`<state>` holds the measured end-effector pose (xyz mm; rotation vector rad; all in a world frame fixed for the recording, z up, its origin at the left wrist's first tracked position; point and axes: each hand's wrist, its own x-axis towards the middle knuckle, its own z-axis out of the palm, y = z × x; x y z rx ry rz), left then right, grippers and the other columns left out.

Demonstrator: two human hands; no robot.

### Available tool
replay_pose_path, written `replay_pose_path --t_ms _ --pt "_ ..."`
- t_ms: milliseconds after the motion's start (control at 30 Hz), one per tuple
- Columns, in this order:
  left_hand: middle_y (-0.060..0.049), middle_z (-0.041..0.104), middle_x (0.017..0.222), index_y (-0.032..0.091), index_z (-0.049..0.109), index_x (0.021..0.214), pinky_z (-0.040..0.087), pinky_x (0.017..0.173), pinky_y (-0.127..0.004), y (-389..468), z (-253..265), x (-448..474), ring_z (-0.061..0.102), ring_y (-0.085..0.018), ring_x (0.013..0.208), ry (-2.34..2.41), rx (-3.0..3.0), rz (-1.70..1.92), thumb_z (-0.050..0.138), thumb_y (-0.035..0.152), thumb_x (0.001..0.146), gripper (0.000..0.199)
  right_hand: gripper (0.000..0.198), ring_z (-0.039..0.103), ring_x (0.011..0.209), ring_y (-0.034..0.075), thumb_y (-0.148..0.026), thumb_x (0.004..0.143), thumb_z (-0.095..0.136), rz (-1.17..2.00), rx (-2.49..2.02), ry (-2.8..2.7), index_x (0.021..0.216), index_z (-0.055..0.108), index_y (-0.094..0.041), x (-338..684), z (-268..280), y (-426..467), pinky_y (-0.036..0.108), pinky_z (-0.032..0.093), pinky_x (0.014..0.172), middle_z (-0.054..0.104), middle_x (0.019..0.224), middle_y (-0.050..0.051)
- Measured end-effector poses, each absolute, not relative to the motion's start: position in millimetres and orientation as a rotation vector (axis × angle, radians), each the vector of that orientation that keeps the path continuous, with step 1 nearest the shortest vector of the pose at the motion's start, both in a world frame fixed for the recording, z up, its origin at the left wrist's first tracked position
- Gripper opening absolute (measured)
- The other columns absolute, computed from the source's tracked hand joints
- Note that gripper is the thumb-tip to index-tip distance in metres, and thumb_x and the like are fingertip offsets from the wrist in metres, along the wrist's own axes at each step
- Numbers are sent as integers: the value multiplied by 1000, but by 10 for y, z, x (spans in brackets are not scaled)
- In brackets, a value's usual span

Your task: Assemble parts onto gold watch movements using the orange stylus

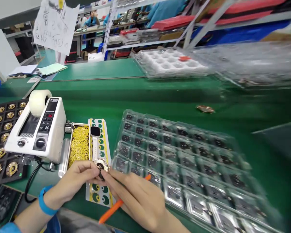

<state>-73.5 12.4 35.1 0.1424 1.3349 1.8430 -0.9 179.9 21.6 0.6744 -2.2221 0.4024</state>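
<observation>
- Near the bench's front edge, left hand (81, 178): its forearm comes up from the near left corner, a blue band (47, 200) at the wrist. Thumb and index finger are pinched on the rim of a small round part (103, 162) with a gold-coloured edge and a dark middle.
- Beside it, right hand (142, 197): it comes from the near edge, back up, pointing inward to the left. Its long fingers lie together, nearly straight, tips touching the same part; the thumb is hidden, so I cannot tell whether they clamp anything.
- Under the right hand's fingers, an orange stick (110, 212) runs slantwise, both ends showing.
- Beneath the hands, a sticker sheet (103, 191) reaches away from the near edge of the bench (106, 111); a white-strapped watch (95, 131) lies on its far end.
- Left of the sheet, a narrow tray (89, 142) of yellow pieces (79, 145), then a white tape dispenser (55, 129) toward the bench's left edge.
- Right of the hands, a clear compartment tray (147, 116) holds dark parts.
- Past that tray's far edge, a small coppery piece (205, 109) lies alone.
</observation>
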Motion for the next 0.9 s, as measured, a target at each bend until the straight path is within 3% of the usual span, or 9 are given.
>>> replay_pose_path --t_ms 100,233,467,533,633,733,800,900 --pt "2 52 58 16 59 56 45 64 -25 112 365 -737 48 -12 58 1450 184 1820 80 50 65 41 30 62 60 18 -8 97 43 548 675 -2223 123 58 -13 -5 191 1820 27 47 51 71 85 10" --pt "3 50 52 16 58 52 37 59 -23 92 378 -757 43 -11 55 1497 245 1782 78 42 66 36 20 62 63 18 -11 98 47 626 670 -2218 111 61 -14 -5 149 1842 27 47 53 70 85 10" --pt "1 54 53 15 61 52 41 58 -22 88 405 -746 49 -11 55 1430 274 1702 79 40 67 34 26 56 55 15 -7 95 43 853 671 -2186 102 62 -23 13 156 1822 26 41 48 68 82 5" --pt "-1 61 62 15 67 60 47 62 -22 85 413 -731 57 -12 60 1387 234 1752 78 39 71 29 25 60 62 16 -6 94 45 1046 633 -2171 102 62 -23 5 252 1823 26 46 51 67 82 5" --pt "-4 71 91 20 74 92 54 79 -28 79 410 -713 69 -17 80 1273 192 1871 74 33 80 18 17 64 71 19 -14 97 49 1369 404 -2149 96 63 -23 -27 390 1851 28 53 60 64 82 6" --pt "-3 73 107 30 68 117 55 88 -33 81 401 -707 72 -20 92 1181 207 1925 71 28 84 34 25 63 71 21 -36 100 53 1595 162 -2152 84 67 -23 -77 432 1907 28 54 58 63 79 7" --pt "-1 74 109 34 65 121 55 88 -32 87 402 -708 72 -20 95 1151 204 1942 73 26 83 39 32 63 69 20 -48 95 59 1732 81 -2151 78 70 -22 -109 405 1945 26 53 56 64 78 6" --pt "-2 75 105 31 68 117 56 87 -29 95 411 -710 72 -19 94 1159 203 1950 75 26 82 36 31 62 68 18 -49 88 69 1890 28 -2104 72 70 -22 -137 341 1974 26 53 58 64 75 5"
